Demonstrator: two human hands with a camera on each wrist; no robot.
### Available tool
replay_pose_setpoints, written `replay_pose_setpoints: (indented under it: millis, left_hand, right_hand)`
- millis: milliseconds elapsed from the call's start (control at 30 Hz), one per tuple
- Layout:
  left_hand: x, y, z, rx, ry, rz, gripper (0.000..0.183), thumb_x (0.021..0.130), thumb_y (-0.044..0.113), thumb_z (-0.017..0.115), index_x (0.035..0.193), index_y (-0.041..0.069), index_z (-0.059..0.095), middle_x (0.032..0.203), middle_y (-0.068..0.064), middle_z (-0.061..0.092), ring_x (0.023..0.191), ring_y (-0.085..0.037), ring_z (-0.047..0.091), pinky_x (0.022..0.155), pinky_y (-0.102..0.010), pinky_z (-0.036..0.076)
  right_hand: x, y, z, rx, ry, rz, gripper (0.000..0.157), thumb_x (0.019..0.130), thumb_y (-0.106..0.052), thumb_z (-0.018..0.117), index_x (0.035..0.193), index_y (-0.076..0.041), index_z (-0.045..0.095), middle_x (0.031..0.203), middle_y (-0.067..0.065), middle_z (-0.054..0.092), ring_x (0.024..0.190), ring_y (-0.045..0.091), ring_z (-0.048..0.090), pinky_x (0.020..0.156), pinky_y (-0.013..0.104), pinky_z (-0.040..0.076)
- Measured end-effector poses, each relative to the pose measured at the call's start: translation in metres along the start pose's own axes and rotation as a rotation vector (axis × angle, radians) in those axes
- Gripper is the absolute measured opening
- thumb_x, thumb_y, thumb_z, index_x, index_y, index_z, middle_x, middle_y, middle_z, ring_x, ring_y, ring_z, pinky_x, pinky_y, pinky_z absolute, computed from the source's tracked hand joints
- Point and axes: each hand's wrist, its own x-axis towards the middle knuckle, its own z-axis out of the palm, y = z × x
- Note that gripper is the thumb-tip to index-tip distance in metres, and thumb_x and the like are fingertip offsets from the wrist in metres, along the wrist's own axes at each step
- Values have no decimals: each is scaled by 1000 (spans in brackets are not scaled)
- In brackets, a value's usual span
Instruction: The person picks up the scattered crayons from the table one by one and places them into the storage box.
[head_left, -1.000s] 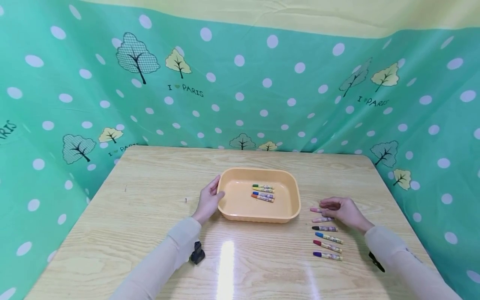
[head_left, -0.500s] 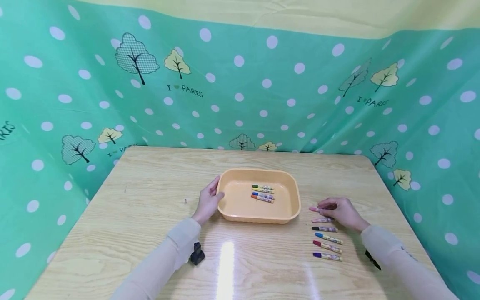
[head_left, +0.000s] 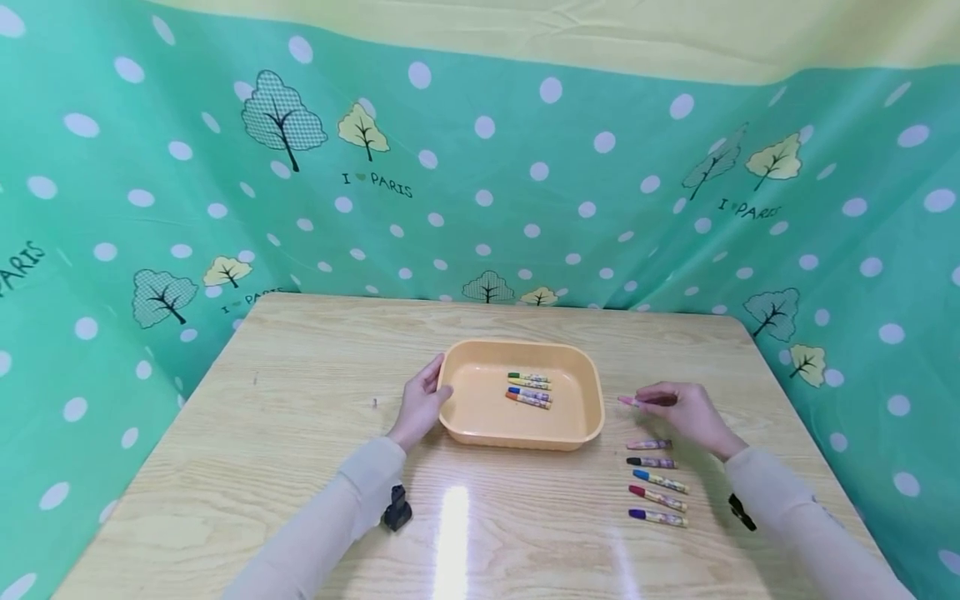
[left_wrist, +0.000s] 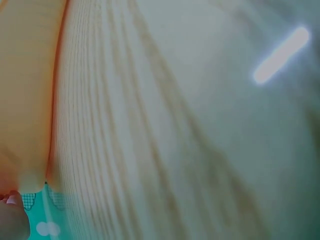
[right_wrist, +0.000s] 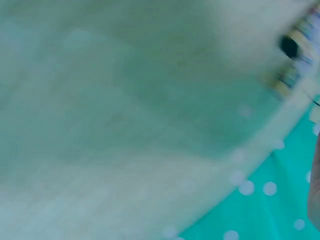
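In the head view, my left hand (head_left: pixel 417 408) grips the left rim of a shallow peach tray (head_left: pixel 517 439), thumb over the inside. Several crayons lie in the tray, among them a green crayon (head_left: pixel 528 377) and an orange crayon (head_left: pixel 528 401). To the right of the tray my right hand (head_left: pixel 692 414) pinches a pink crayon (head_left: pixel 627 402) just above the table; its rear end is hidden by the fingers. Below that hand lie a pale pink crayon (head_left: pixel 649 445), a black crayon (head_left: pixel 652 462), a blue crayon (head_left: pixel 660 481), a red crayon (head_left: pixel 657 498) and a purple crayon (head_left: pixel 657 517).
A light wooden table (head_left: pixel 300 467) carries everything. Behind it and along both sides hangs a green dotted cloth (head_left: pixel 480 167). A tiny dark speck (head_left: pixel 375 403) lies left of the left hand. Both wrist views are mostly blurred tabletop.
My right hand has picked up the pink crayon from the top of the column and moved it slightly away from the row. The left hand keeps its hold on the tray.
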Motion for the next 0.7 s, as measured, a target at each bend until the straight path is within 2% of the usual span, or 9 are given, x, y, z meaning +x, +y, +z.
replay_pose_setpoints:
  millis: [133, 167, 267, 333, 400, 533, 567, 667, 700]
  left_hand:
    - [1, -1, 0, -3, 1, 1, 61, 85, -7, 51, 142, 7, 32, 146, -14, 33, 132, -27, 35, 104, -26, 39]
    - [1, -1, 0, -4, 1, 0, 61, 85, -7, 51, 142, 7, 32, 146, -14, 33, 132, -27, 36, 104, -26, 39]
    - [0, 0, 0, -7, 2, -1, 61, 85, -6, 51, 142, 6, 32, 146, -14, 33, 132, -27, 36, 103, -26, 39]
    - [0, 0, 0, -9, 1, 0, 60, 85, -6, 51, 141, 6, 32, 145, -15, 34, 132, -27, 37, 103, -25, 40]
    - [-1, 0, 0, -11, -1, 1, 60, 85, -6, 51, 141, 6, 32, 145, -15, 34, 131, -27, 37, 102, -24, 40]
    - [0, -1, -1, -20, -8, 12, 60, 85, -7, 50, 141, 5, 32, 145, -17, 34, 131, -29, 37, 102, -25, 40]
    - [0, -1, -1, -22, -8, 12, 60, 85, -7, 50, 141, 5, 32, 145, -16, 33, 131, -28, 36, 102, -24, 40]
    - [0, -1, -1, -24, -9, 11, 61, 85, -7, 50, 142, 5, 31, 146, -16, 33, 132, -28, 36, 102, -25, 40]
    - [-1, 0, -1, -22, -6, 8, 61, 85, -7, 50, 142, 5, 31, 146, -16, 33, 132, -28, 36, 102, -25, 40]
  right_hand:
    - [5, -13, -10, 17, 94, -46, 24, 82, -16, 68, 102, -4, 69, 98, 14, 69, 84, 19, 66, 66, 19, 57]
    - [9, -12, -11, 56, 112, -69, 24, 82, -16, 68, 103, -5, 69, 97, 13, 69, 82, 17, 66, 63, 18, 57]
    - [13, -23, -17, 100, 140, -68, 29, 82, -24, 67, 105, -6, 68, 99, 13, 69, 84, 18, 65, 64, 21, 58]
    - [20, -23, -16, 158, 141, -85, 32, 82, -28, 68, 106, -8, 68, 100, 11, 69, 85, 17, 65, 64, 21, 58]
    - [23, -37, -16, 139, 138, -62, 34, 82, -30, 67, 107, -8, 68, 102, 12, 69, 87, 19, 65, 67, 23, 59]
    - [33, -55, -6, 159, 128, -86, 30, 81, -21, 69, 107, -6, 68, 101, 12, 69, 85, 14, 66, 66, 16, 57]
    - [33, -67, -5, 128, 125, -73, 29, 82, -20, 68, 107, -4, 68, 102, 14, 69, 87, 17, 66, 68, 18, 58]
    - [40, -77, 7, 161, 114, -82, 26, 81, -16, 69, 104, -4, 68, 101, 14, 69, 88, 18, 67, 70, 17, 58]
    - [43, -81, 10, 170, 107, -80, 26, 81, -16, 69, 104, -4, 68, 101, 14, 69, 90, 22, 66, 71, 18, 58]
